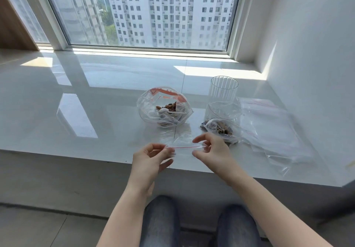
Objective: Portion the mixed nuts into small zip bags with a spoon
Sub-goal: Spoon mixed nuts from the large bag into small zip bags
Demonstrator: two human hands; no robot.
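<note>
Your left hand point(151, 157) and right hand point(208, 147) each pinch one end of the red-lined zip edge of a small, empty clear plastic zip bag point(182, 143), fingers and thumbs curled onto it, stretching the seal flat between them just above the near edge of the glossy white worktop point(96, 97). Held taut like that, the mouth is probably about to be pulled open for filling.

The mixed nuts sit in the large clear bag with the orange-red zip strip point(165, 108), its mouth spread wide at the worktop's centre, with a white plastic spoon point(169, 111) resting inside, ready for scooping. Near your right hand lies a small clear bag already holding nuts point(219, 128), set before a ribbed clear glass tumbler point(223, 89). Spare flat zip bags point(272, 124) lie piled to the right.

Behind runs a wide window point(142, 18) facing pale apartment blocks; sunlight falls in patches across the worktop and the white wall.
</note>
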